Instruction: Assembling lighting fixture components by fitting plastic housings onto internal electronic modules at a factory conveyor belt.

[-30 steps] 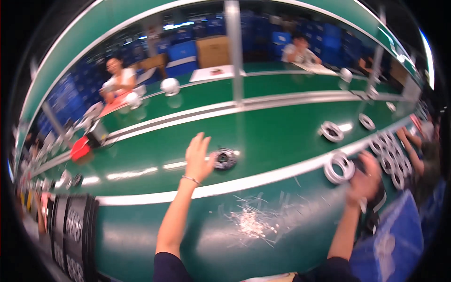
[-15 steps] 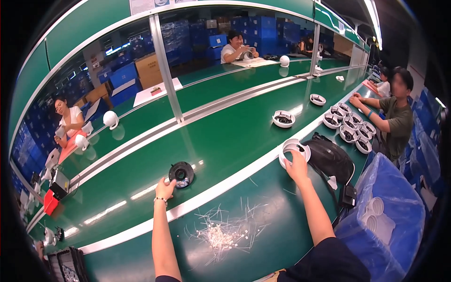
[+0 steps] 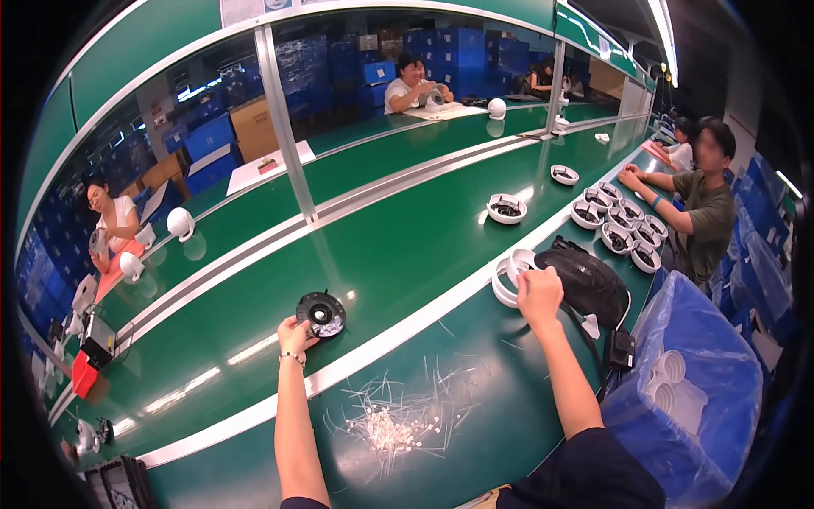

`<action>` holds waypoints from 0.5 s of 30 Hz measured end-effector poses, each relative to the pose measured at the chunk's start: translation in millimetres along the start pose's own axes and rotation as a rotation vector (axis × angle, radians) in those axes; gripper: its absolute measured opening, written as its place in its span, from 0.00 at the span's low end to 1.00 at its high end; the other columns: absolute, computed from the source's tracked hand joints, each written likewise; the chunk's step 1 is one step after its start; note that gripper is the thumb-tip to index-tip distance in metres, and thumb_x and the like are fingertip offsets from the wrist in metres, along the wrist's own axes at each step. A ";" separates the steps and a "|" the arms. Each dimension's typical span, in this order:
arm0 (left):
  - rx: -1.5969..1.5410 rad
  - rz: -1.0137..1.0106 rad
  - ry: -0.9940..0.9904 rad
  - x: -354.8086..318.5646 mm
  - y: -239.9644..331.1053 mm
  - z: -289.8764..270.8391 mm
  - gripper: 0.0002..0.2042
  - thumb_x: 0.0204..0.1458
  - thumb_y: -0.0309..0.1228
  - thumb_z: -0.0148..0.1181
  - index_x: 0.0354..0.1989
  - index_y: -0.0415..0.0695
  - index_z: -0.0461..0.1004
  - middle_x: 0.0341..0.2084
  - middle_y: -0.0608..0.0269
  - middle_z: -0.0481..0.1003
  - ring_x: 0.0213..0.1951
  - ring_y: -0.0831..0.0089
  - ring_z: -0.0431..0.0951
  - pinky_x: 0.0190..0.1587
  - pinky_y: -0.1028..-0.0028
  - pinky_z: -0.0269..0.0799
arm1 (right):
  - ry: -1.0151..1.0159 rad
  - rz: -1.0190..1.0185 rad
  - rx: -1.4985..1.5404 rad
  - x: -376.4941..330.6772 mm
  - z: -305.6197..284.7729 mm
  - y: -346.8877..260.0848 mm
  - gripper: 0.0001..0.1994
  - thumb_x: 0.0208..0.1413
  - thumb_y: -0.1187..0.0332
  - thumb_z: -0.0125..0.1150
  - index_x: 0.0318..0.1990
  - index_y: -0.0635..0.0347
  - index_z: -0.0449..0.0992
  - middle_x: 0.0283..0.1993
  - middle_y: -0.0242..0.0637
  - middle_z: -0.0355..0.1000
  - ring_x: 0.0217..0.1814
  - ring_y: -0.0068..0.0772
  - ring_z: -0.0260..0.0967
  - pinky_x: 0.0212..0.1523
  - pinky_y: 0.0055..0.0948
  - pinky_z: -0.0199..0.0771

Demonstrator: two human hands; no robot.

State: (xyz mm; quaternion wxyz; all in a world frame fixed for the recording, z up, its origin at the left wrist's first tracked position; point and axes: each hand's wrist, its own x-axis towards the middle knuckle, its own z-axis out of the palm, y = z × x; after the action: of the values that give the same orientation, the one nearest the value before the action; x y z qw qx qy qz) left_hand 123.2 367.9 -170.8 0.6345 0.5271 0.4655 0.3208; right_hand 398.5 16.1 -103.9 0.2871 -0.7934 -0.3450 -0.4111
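Over the green belt, my left hand (image 3: 293, 334) has its fingers closed on the edge of a round black part (image 3: 331, 326) with a hole in its middle. That part looks slightly tilted. My right hand (image 3: 540, 295) pinches the near side of a white plastic ring (image 3: 518, 258) above the bench. A second white ring (image 3: 500, 293) seems to sit under or against it; where they touch is hard to make out. My thumb and fingertips on the right are partly hidden behind the back of the hand.
Clear plastic strips and small white bits (image 3: 393, 431) lie on the bench (image 3: 483, 407). Right of my hand are a black bag (image 3: 585, 280) and a blue-lined bin (image 3: 721, 365). White housings (image 3: 507, 209) stand on the belt and beside a co-worker (image 3: 708, 204).
My left hand has taken hold of the black part, which now tilts. My right hand has turned, lifting one white ring at an angle so that two rings show. The view shifted slightly.
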 end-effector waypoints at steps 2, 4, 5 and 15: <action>-0.125 0.141 0.028 -14.8 -5.5 8.1 0.11 0.47 0.21 0.49 0.40 0.41 0.64 0.30 0.64 0.71 0.27 0.76 0.73 0.24 0.73 0.75 | -0.027 0.034 0.065 1.7 -34.1 -13.7 0.03 0.38 0.72 0.59 0.20 0.59 0.71 0.20 0.37 0.67 0.25 0.40 0.63 0.26 0.34 0.62; -0.278 0.222 0.058 -33.3 -4.4 -2.6 0.11 0.48 0.20 0.47 0.41 0.41 0.63 0.32 0.63 0.71 0.28 0.76 0.73 0.25 0.76 0.75 | -0.104 -0.028 0.135 -7.9 -62.2 -32.0 0.02 0.39 0.74 0.58 0.22 0.59 0.71 0.22 0.36 0.69 0.24 0.38 0.66 0.25 0.31 0.65; -0.344 0.222 0.041 -45.4 -1.4 -6.4 0.13 0.49 0.19 0.46 0.44 0.41 0.61 0.35 0.62 0.70 0.30 0.74 0.74 0.26 0.76 0.75 | -0.120 -0.067 0.178 -20.1 -70.3 -40.5 0.02 0.39 0.74 0.58 0.23 0.59 0.71 0.23 0.36 0.69 0.23 0.38 0.66 0.25 0.31 0.65; -0.516 0.338 -0.199 -112.5 44.5 19.7 0.20 0.49 0.18 0.45 0.51 0.39 0.51 0.43 0.54 0.66 0.38 0.67 0.73 0.37 0.68 0.75 | -0.429 -0.101 0.301 -117.1 -143.9 -40.5 0.11 0.32 0.67 0.67 0.21 0.60 0.71 0.24 0.34 0.71 0.22 0.32 0.66 0.23 0.26 0.66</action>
State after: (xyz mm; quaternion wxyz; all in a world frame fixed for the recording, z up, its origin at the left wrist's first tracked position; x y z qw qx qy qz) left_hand 104.6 270.3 -99.2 0.7273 0.4475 0.2106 0.4759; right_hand 251.7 -102.5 -125.1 0.3014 -0.7926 -0.4943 -0.1915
